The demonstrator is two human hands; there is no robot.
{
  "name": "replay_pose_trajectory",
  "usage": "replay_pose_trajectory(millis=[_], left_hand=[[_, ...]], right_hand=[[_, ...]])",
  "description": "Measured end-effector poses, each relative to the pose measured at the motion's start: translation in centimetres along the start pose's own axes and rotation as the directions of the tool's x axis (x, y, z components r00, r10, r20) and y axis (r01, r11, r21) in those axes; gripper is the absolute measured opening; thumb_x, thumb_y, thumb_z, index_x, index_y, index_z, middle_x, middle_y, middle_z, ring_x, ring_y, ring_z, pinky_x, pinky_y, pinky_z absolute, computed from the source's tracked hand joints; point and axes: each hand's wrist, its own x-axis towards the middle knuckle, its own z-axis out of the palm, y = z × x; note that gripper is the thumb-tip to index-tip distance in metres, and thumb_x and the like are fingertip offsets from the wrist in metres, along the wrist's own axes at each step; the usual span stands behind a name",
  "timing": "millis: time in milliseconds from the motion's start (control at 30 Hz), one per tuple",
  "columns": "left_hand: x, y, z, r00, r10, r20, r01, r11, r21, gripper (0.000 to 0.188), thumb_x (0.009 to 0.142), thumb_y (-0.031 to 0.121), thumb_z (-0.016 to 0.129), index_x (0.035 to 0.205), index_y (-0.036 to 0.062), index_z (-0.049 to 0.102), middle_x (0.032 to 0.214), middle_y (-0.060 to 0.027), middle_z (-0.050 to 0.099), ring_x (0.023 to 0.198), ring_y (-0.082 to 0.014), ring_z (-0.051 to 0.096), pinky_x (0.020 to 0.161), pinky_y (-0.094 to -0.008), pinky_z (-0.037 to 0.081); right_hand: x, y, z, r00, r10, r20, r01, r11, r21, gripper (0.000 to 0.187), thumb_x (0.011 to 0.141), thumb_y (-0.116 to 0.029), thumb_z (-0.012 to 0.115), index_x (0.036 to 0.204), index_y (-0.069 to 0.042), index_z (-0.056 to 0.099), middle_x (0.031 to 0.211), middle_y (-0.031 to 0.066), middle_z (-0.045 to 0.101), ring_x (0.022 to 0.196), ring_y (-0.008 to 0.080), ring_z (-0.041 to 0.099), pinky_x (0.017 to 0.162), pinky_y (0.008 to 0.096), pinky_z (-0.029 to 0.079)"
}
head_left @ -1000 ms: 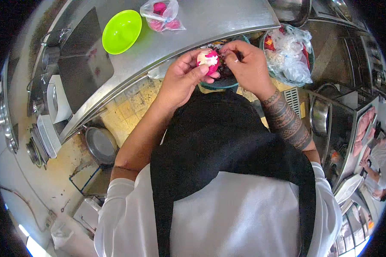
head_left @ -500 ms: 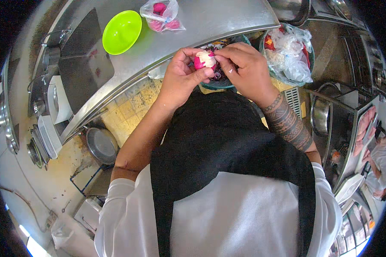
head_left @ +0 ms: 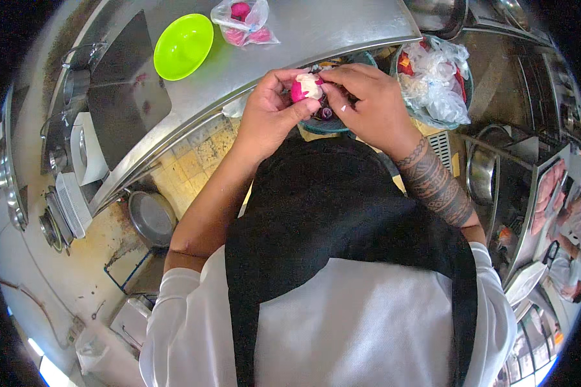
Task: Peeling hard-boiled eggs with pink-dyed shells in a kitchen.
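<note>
Pink, part-peeled egg [head_left: 306,88] in left grip [head_left: 269,106]; right grip [head_left: 370,102] touching it.

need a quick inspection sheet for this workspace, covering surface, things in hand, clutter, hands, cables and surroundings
Surface: steel counter, with a lime bowl and a clear bag of pink eggs
Things in hand: egg, partly pink, partly bare white
Clutter: bin with dark scraps below the hands; second bin heaped with plastic
Hands: left hand holds the egg; right hand has fingers at its right edge, grip unclear
Cables: what looks like a cord, far lower left
Surroundings: tiled floor, pan at left, another person at far right
</note>
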Motion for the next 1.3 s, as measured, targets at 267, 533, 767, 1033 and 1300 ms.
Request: replay_pose_trajectory(millis=[267,533,767,1033,1300], left_hand=[[0.1,0.8,-0.6,0.994,-0.097,0.047,0.094,0.993,0.069,0.038,0.089,0.01,0.08,0.119,0.0031,0.057,0.104,-0.0071,0.068,0.085,-0.0128,0.067,0.07,-0.0272,0.056],[0.2,-0.1,-0.4,0.997,-0.062,0.039,0.066,0.992,-0.108,0.045,0.092,0.012,0.076,0.131,0.0029,0.057,0.113,-0.0078,0.068,0.094,-0.0143,0.067,0.079,-0.0281,0.056],[-0.1,0.2,-0.6,0.99,-0.094,0.101,0.117,0.96,-0.256,0.05,0.096,0.009,0.07,0.142,0.0034,0.053,0.123,-0.008,0.066,0.104,-0.0163,0.066,0.086,-0.0308,0.055],[0.1,0.3,-0.5,0.978,-0.088,0.187,0.15,0.925,-0.349,0.05,0.101,0.014,0.064,0.147,0.0033,0.048,0.126,-0.0095,0.065,0.106,-0.0206,0.068,0.087,-0.0317,0.055],[0.4,0.0,-1.0,0.97,-0.072,0.234,0.165,0.897,-0.41,0.047,0.105,0.021,0.058,0.147,0.0022,0.048,0.127,-0.01,0.064,0.104,-0.0212,0.069,0.086,-0.0322,0.055]], right_hand=[[0.0,-0.3,0.4,0.991,-0.123,-0.045,0.116,0.985,-0.131,0.012,0.081,-0.011,0.074,0.092,-0.005,0.071,0.084,0.0118,0.068,0.079,0.033,0.068,0.073,0.0428,0.056],[0.2,-0.6,0.9,0.991,0.033,-0.133,-0.034,0.999,-0.008,0.011,0.084,-0.007,0.072,0.094,-0.003,0.069,0.085,0.0126,0.069,0.075,0.0307,0.068,0.069,0.0385,0.055],[-0.4,-0.2,0.7,0.917,0.399,-0.026,-0.374,0.878,0.299,0.011,0.096,-0.009,0.067,0.101,0.001,0.068,0.086,0.0079,0.07,0.077,0.0129,0.065,0.069,0.0293,0.052],[-1.8,4.4,1.2,0.96,0.279,0.004,-0.278,0.958,-0.071,0.016,0.093,-0.007,0.068,0.107,0.0,0.068,0.094,0.0118,0.069,0.081,0.0224,0.067,0.073,0.0346,0.055],[-0.8,1.1,-0.4,0.995,-0.075,-0.067,0.079,0.995,0.066,0.024,0.086,-0.014,0.073,0.11,-0.009,0.071,0.097,0.0116,0.067,0.09,0.0341,0.066,0.079,0.0429,0.055]])
